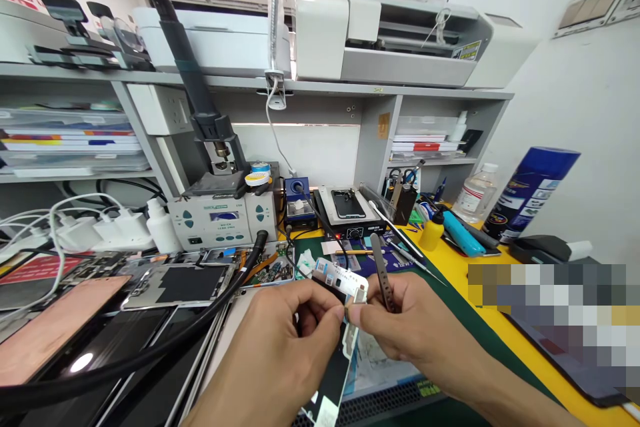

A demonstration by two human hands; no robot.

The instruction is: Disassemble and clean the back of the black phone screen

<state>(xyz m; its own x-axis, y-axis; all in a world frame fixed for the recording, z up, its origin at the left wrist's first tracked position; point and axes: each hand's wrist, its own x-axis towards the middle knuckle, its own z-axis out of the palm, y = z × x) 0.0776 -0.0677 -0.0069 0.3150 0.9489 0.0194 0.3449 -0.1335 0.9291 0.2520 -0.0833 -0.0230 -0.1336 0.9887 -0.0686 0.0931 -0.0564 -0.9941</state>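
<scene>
Between my hands is a thin phone screen panel, tilted, with a dark back, a pale top edge and small QR-code labels. My left hand pinches it near its upper part, thumb against forefinger. My right hand has its thumb and forefinger closed at the panel's right edge, close to the left fingertips. Grey tweezers are tucked in the right hand, sticking up from between the fingers. Any small part between the fingertips is hidden. Below the panel lies a clear bluish plastic bag or film.
A hot-air station stands at the left, its black hose crossing the left side over phone parts. Behind are a heating plate with a phone and a soldering station. Bottles and a blue spray can stand right.
</scene>
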